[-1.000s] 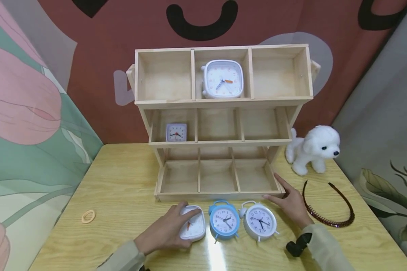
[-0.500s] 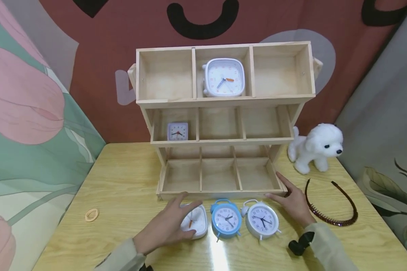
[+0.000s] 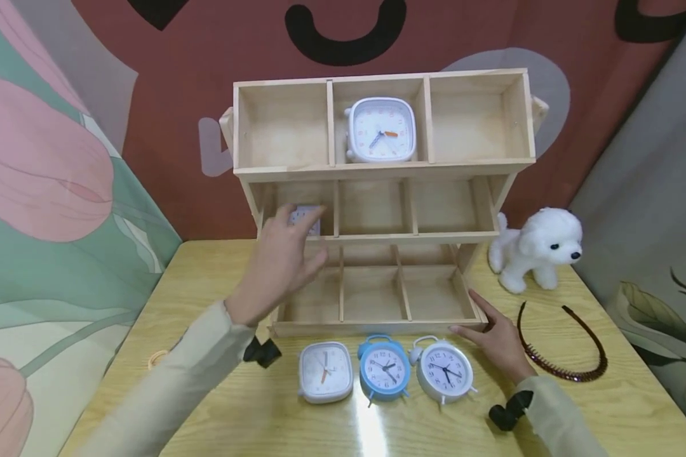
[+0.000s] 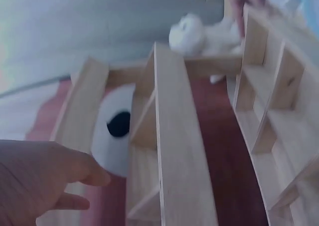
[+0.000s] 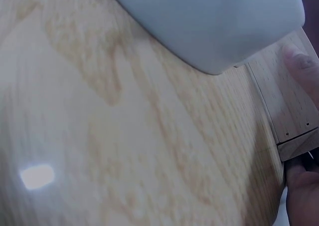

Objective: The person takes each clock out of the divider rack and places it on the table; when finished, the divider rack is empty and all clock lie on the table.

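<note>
A three-tier wooden shelf (image 3: 383, 329) with divided compartments stands on the table. My left hand (image 3: 277, 257) is raised in front of its left side, thumb and fingers apart, near a small pale-purple square clock (image 3: 311, 222) in the middle tier's left compartment. The fingers partly cover that clock; no contact is plain to see. In the left wrist view the left hand (image 4: 45, 181) holds nothing. My right hand (image 3: 500, 339) grips the bottom tier's right front corner, thumb on the front face. On the table lie a white square clock (image 3: 326, 372), a blue alarm clock (image 3: 385, 374) and a white alarm clock (image 3: 444, 374).
Another white clock (image 3: 382, 130) sits in the top tier's middle compartment. Right of the shelf are a white plush dog (image 3: 540, 247) and a dark beaded headband (image 3: 571, 374). A beige ring (image 3: 157, 358) lies at the left, partly behind the left sleeve.
My left hand has let go of the white square clock on the table and moved up to the middle tier's small clock. The right hand has stayed at the corner.
</note>
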Available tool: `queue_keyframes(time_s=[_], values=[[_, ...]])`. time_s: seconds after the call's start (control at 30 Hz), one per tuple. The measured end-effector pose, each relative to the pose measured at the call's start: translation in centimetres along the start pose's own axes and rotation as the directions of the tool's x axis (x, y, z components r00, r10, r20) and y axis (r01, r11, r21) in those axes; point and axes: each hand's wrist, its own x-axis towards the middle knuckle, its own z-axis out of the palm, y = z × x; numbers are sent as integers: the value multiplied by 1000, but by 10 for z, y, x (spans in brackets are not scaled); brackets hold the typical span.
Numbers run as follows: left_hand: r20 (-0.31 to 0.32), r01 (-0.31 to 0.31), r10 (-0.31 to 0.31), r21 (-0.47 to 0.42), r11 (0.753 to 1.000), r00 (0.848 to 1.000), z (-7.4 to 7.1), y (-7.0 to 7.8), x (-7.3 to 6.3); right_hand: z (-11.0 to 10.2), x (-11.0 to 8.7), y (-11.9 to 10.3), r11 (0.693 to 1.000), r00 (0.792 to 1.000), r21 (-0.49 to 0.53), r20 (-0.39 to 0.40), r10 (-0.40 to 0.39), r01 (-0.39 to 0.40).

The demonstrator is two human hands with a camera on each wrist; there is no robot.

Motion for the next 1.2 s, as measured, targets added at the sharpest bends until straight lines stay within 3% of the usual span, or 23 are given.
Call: queue_keyframes(time_s=[0.13,0.2,0.33,0.5,0.63,0.9,1.03,1.2], values=[[124,129,-131,24,991,984,4,-7,35,1,0,1,1000,1000,8,-1,4,-4],[215,208,-211,35,977,954,5,-8,46,1,0,1,1000,1000,15,-2,5,-5],[348,293,-302,80,953,887,7,-13,60,2,1,0,1000,1000,19,-1,3,-3],[419,315,-332,112,943,845,9,-19,68,1,1,-1,1000,1000,-15,-15,11,-11],[416,366,-381,119,923,826,17,-23,69,0,0,0,1000,1000,-1,-16,13,-13],[354,389,-412,138,911,839,28,-25,69,2,0,-1,1000,1000,17,-11,19,-19],[345,390,-405,117,913,847,23,-25,69,3,1,-1,1000,1000,24,5,18,-18],[306,373,-381,86,924,872,11,-20,68,1,2,-1,998,999,52,10,39,-40]])
